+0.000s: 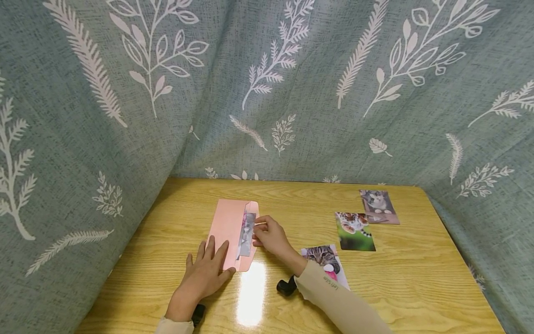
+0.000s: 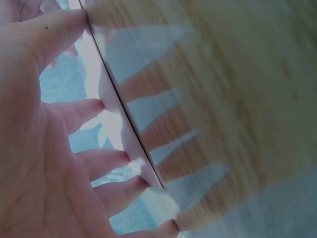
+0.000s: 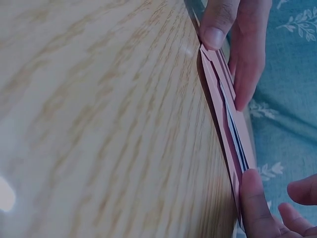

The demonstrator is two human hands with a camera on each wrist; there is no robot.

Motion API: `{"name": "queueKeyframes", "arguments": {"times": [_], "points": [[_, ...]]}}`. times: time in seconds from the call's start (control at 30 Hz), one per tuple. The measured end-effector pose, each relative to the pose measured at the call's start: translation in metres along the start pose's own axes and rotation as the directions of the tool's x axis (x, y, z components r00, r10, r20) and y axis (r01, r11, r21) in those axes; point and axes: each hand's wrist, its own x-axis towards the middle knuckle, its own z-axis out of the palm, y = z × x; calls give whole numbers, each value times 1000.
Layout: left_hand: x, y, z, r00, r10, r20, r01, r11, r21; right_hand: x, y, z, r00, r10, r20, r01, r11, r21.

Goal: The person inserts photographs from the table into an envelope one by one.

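From the head view, we see a pink envelope [image 1: 225, 222] lying on the wooden counter [image 1: 167, 222], its opening and flap toward three o'clock. A photo [image 1: 248, 236] with a grey picture sits partly inside that opening, its outer part showing over the flap. Our left hand [image 1: 202, 273] rests at the envelope's seven o'clock side, its fingers spread apart on the paper. Our right hand [image 1: 271, 234] is at three o'clock, fingers bent and touching near the photo's outer edge. Toward four o'clock a tabby photo [image 1: 321, 255] lies partly behind our right forearm; at its two o'clock is a tiger cub photo [image 1: 354, 232], and beyond that, toward one o'clock, a grey-and-white cat photo [image 1: 380, 204]. A leaf-patterned cloth [image 1: 267, 139] hangs at twelve.

From the left wrist, we see the envelope nearly edge-on, running from eleven toward five o'clock, with the left fingers apart along it.

From the right wrist, one right fingertip at five o'clock touches the photo's end at the envelope's mouth; the other visible fingers stand apart from it. The left thumb presses the corner near twelve.
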Motion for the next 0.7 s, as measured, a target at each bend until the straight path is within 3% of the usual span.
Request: {"name": "queueKeyframes", "arguments": {"times": [0.7], "points": [[0, 0, 0, 1000, 5, 1, -5, 1000, -4, 6, 1, 15, 1000, 16, 9, -16, 1000, 15]]}}
